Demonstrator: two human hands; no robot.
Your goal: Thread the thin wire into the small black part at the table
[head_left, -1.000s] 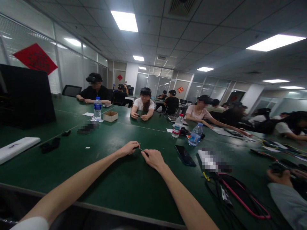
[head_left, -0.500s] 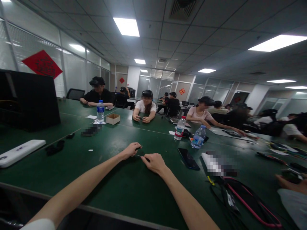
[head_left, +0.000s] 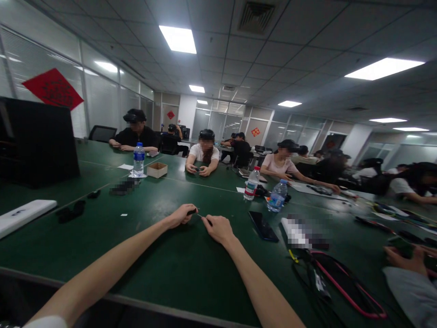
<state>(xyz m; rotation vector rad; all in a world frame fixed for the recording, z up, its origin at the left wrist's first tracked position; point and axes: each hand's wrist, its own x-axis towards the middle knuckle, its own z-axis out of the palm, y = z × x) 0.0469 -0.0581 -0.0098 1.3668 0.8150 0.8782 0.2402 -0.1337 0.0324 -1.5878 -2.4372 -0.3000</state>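
Over the green table (head_left: 164, 259), my left hand (head_left: 181, 216) is closed around a small black object (head_left: 192, 211), most of it hidden by the fingers. Just to its right, my right hand (head_left: 219, 228) is closed on a thin tool with a dark handle (head_left: 209, 222). A slim, shiny shaft (head_left: 200, 216) spans the small gap between the hands, pointing at the black object. Whether its tip touches the object is too small to tell. Both forearms reach forward from the near table edge.
Right of my hands lie a dark phone (head_left: 262, 226), a blurred white item (head_left: 294, 233) and cables with a pink-red loop (head_left: 355, 291). Bottles (head_left: 251, 184), a small box (head_left: 157, 170) and a white case (head_left: 25, 216) stand around. A neighbour's hands (head_left: 406, 257) are at right.
The view has turned slightly right, so the scene sits further left. The shiny shaft now lines up with the black object, where before it lay lower. Both hands keep their hold.
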